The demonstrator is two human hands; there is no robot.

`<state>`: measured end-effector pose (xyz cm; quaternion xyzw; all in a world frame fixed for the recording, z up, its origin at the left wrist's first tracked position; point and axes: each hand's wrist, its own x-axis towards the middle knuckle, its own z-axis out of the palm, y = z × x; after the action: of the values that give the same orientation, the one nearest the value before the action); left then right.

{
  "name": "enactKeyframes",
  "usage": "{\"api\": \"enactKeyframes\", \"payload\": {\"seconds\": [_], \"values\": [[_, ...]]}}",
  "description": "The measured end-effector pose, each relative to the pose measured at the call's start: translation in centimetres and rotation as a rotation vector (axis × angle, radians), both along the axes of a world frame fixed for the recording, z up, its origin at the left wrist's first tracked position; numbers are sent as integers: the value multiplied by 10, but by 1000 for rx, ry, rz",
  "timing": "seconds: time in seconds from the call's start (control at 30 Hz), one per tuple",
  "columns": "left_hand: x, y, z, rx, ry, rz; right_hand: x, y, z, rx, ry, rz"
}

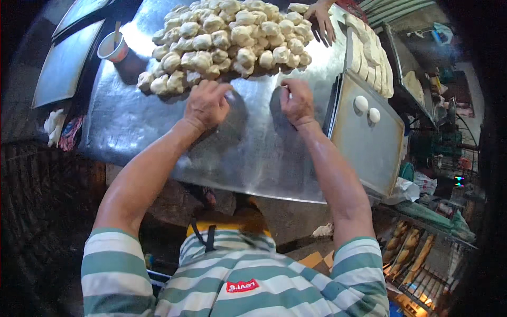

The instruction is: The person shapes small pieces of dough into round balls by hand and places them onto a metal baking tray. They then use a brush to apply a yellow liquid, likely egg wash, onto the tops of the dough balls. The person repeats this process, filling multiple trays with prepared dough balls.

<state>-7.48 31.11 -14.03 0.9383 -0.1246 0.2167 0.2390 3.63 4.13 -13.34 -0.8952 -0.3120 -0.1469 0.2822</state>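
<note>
A big heap of pale dough pieces (222,39) lies on the metal table (158,134). My left hand (207,104) is curled down on the tabletop at the heap's near edge, close to the nearest pieces. To the right, my right hand (298,101) is also curled, resting on the metal a little apart from the heap. What either hand holds, if anything, is hidden under the fingers. Right of my right hand, two smooth round dough balls (361,103) sit on a flat tray (364,140) at the top of a stack.
Another person's hand (322,22) rests at the heap's far right. Long white dough strips (368,58) lie beyond the tray. A white cup (113,47) with a stick stands far left, near flat sheet trays (68,66). Long loaves (406,248) lie on a rack at lower right.
</note>
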Motion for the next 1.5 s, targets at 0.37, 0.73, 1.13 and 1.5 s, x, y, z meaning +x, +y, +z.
{"api": "enactKeyframes", "payload": {"seconds": [0.37,0.73,1.13,1.5], "values": [[15,-11,3,17,-55,-52,24,15,9,-40,-127,37],[-8,-22,0,-65,-24,141,22,11,-2,-78,-16,-5],[-45,10,18,-67,355,437,-40,-22,9,-48,135,-2],[-27,-11,-7,107,263,483,24,8,8,-291,371,-330]]}}
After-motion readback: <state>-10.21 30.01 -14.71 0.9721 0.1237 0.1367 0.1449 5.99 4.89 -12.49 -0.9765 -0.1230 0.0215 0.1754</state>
